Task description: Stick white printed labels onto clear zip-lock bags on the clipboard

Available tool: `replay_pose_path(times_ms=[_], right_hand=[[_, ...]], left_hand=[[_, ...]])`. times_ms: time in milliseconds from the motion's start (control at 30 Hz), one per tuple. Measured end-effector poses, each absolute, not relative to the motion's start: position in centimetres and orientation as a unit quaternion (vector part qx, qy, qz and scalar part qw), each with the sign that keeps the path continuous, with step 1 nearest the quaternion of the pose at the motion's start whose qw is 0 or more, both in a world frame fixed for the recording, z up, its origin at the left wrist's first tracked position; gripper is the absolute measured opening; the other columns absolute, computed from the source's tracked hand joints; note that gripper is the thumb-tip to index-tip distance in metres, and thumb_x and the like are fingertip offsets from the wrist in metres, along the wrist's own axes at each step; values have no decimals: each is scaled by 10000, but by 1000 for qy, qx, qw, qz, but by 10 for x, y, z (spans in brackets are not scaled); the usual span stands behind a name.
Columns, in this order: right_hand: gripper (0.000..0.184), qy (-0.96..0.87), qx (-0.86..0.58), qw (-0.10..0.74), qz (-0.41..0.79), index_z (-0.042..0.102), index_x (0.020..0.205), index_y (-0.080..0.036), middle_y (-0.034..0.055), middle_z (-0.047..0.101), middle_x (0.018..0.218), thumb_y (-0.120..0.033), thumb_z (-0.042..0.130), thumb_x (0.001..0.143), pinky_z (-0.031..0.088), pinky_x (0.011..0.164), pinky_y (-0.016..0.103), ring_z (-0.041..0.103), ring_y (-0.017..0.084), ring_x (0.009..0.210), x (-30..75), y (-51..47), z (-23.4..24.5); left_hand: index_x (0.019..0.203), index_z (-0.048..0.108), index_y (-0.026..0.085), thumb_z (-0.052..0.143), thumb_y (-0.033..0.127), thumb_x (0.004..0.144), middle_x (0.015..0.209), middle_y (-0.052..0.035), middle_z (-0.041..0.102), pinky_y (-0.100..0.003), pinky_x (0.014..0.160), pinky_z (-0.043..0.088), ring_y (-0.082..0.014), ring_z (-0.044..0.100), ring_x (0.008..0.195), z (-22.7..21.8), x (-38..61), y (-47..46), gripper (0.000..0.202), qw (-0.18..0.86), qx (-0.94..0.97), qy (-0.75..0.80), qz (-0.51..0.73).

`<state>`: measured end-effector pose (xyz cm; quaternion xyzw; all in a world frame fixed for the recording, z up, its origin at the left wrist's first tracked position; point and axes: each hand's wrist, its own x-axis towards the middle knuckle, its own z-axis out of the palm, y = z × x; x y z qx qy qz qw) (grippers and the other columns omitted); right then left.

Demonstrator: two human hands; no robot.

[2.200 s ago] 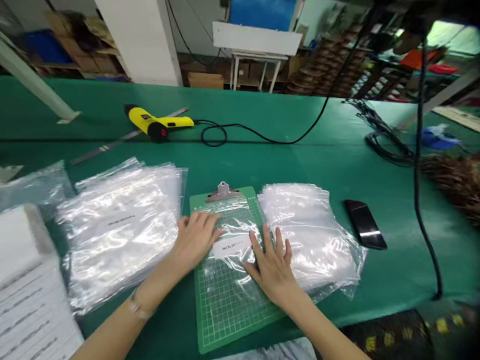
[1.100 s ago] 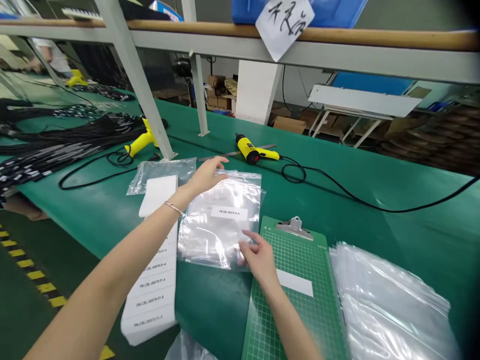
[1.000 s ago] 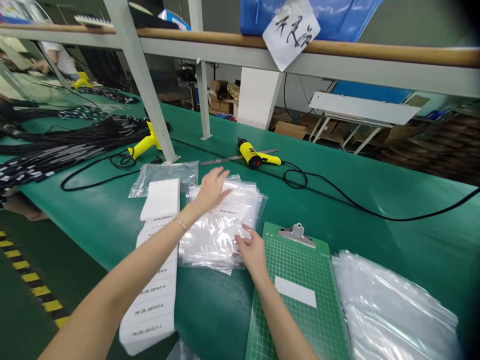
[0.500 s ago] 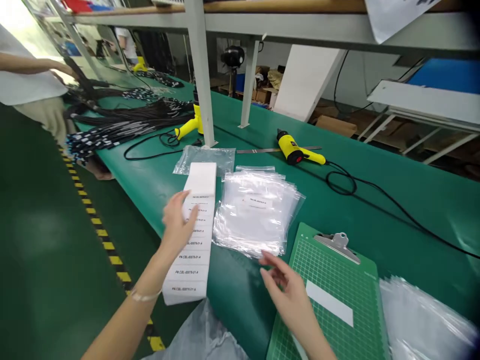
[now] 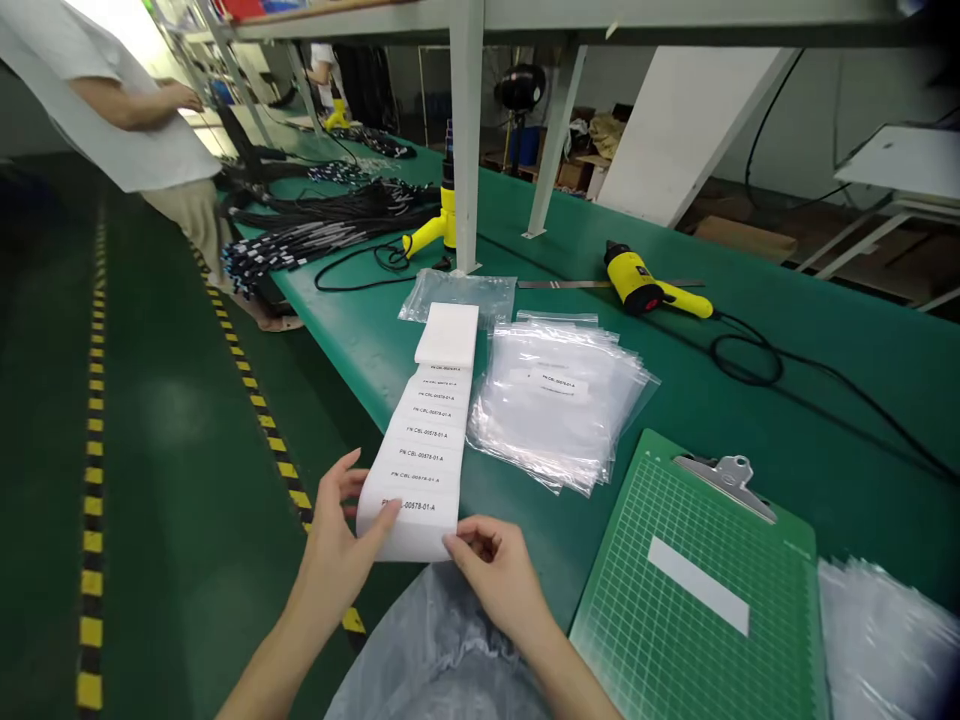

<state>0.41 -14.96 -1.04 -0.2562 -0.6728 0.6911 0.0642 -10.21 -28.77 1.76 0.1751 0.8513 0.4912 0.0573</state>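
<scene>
A long white strip of printed labels (image 5: 424, 455) runs down the table and bends over its near edge, each label bearing a black part number. My left hand (image 5: 337, 535) grips its lower left side, thumb on the printed face and fingers behind. At the lower right corner, my right hand (image 5: 499, 570) pinches the strip between thumb and forefinger. Just right of the strip lies a stack of clear zip bags (image 5: 562, 410), the top one with a label on it. A green clipboard (image 5: 637, 590) with a grid lies further right, carrying a blank white strip (image 5: 697, 585).
More clear bags (image 5: 885, 630) lie right of the clipboard. A yellow heat gun (image 5: 637, 280) with a black cord rests behind the stack; another yellow heat gun (image 5: 442, 225) stands by the shelf post (image 5: 466, 130). Black cable bundles (image 5: 315, 235) and a person (image 5: 150, 120) are at the far left.
My left hand has slid down the label strip toward its near end. My right hand has moved left from beside the bags and now pinches the strip's corner. The view has shifted.
</scene>
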Motion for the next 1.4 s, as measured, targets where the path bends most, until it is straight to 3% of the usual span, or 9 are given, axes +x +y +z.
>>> replay_pose_path(times_ms=[67,133,267,433,633,900,1067,1200,1400], right_hand=[[232,-676,-249,88,688,705,743,-128,25,598,588,-305,556,729,283,450,230,361,99,461,2,-152,-7],[238,-686,-237,106,680,721,826,-143,30,629,642,-275,542,739,285,456,233,347,98,461,0,-154,-3],[267,-714,-228,125,650,730,914,-167,29,635,678,-230,526,754,301,485,241,365,110,482,-3,-157,3],[257,-732,-217,103,637,747,875,-186,8,646,613,-189,541,721,271,447,233,329,99,434,-6,-157,10],[207,-742,-218,101,626,758,792,-192,20,673,614,-207,561,733,280,457,241,373,113,451,-8,-155,14],[180,-727,-210,118,643,755,804,-208,26,654,652,-234,585,750,326,510,259,459,146,529,-5,-155,16],[159,-685,-229,110,683,739,777,-190,21,639,626,-238,603,711,330,496,254,436,131,499,-3,-159,6],[163,-635,-266,104,718,686,695,-152,29,623,570,-293,607,673,345,464,244,446,120,462,-1,-156,-4],[168,-607,-303,101,727,627,611,-148,17,576,513,-314,642,630,349,460,244,431,113,449,12,-146,-18]], left_hand=[[1112,581,291,625,390,779,1081,-107,555,-460,768,373,-316,525,974,23,-97,-285,350,-101,317,877,348],[963,658,303,599,302,829,1054,-82,590,-459,772,296,-307,510,979,27,-90,-280,146,-158,433,852,247],[937,647,246,512,166,889,855,-36,654,-421,748,260,-233,558,860,37,-82,-272,165,-146,503,828,202],[969,624,226,490,178,908,840,-15,678,-380,723,262,-172,594,767,43,-91,-274,155,-143,547,803,188],[941,634,220,476,140,898,761,-8,656,-368,711,274,-167,558,714,44,-97,-275,182,-132,579,783,187],[858,701,272,494,254,871,753,0,642,-340,708,346,-161,567,699,37,-100,-274,208,63,457,810,362],[622,698,216,681,321,690,665,-12,631,-296,616,428,-185,568,654,25,-100,-269,126,198,196,753,596],[667,639,201,632,378,747,611,13,599,-255,551,474,-142,559,578,14,-115,-276,195,151,18,700,698],[837,547,260,490,310,865,892,11,631,-289,830,513,-152,585,976,36,-133,-299,81,39,-111,624,772]])
